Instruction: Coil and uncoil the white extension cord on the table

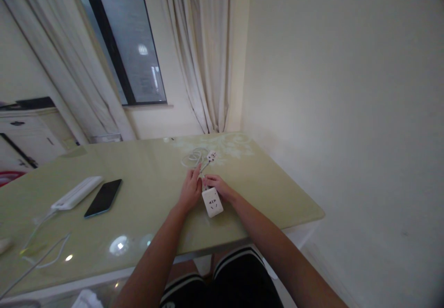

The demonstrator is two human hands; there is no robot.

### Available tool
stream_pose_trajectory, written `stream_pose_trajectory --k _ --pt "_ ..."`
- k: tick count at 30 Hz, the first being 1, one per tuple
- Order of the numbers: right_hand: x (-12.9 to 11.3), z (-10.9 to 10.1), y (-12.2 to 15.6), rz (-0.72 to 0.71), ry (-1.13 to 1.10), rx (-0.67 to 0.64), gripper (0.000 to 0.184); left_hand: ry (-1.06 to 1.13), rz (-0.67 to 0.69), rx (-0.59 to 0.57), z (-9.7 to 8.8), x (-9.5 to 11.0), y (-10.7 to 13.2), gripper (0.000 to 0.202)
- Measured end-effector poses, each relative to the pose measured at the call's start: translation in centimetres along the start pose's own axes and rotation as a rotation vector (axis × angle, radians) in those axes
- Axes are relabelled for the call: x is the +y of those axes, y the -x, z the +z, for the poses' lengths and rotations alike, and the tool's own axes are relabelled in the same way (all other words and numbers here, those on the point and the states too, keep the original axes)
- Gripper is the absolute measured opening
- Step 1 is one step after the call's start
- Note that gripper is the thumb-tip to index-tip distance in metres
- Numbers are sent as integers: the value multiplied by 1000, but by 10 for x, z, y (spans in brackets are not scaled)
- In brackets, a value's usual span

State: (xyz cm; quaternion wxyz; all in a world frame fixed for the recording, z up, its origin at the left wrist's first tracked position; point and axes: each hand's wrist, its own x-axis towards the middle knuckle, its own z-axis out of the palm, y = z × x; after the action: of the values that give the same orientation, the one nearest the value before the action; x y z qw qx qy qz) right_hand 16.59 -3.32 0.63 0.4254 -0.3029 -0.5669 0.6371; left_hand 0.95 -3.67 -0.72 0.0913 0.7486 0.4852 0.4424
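A white power strip [212, 202] with a socket face tilts up near the front of the table. At its far end, my right hand [219, 186] is closed, thumb and fingers pinching the cable where it leaves the strip. My left hand [191, 188] lies just left of it, index finger pointing forward along the cable, the other fingers curled round it and partly hidden. Beyond my fingertips is a white plug-like end [211, 156] with dark marks. Next to it the white cable [194, 156] lies in loose loops on the tabletop.
The pale green glossy table [145, 160] meets a wall [329, 113] on the right. To the left lie a dark phone [103, 198] and a long white power strip [77, 193] with its cord. A curtain [204, 53] hangs behind the table.
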Motion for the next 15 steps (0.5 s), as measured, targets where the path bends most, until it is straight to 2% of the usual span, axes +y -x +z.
stream_pose_trajectory --k 3,9,12,15 --pt "-2 -1 3 2 -11 -37 51 -90 -24 -22 0 3 2 56" --pt "1 5 6 39 -67 -110 49 -294 -151 2 -6 10 0 24" --pt "2 7 5 69 -135 -105 50 -301 -193 49 -6 7 0 19" --pt "1 6 3 42 -140 -64 52 -249 -232 116 -4 -1 1 24"
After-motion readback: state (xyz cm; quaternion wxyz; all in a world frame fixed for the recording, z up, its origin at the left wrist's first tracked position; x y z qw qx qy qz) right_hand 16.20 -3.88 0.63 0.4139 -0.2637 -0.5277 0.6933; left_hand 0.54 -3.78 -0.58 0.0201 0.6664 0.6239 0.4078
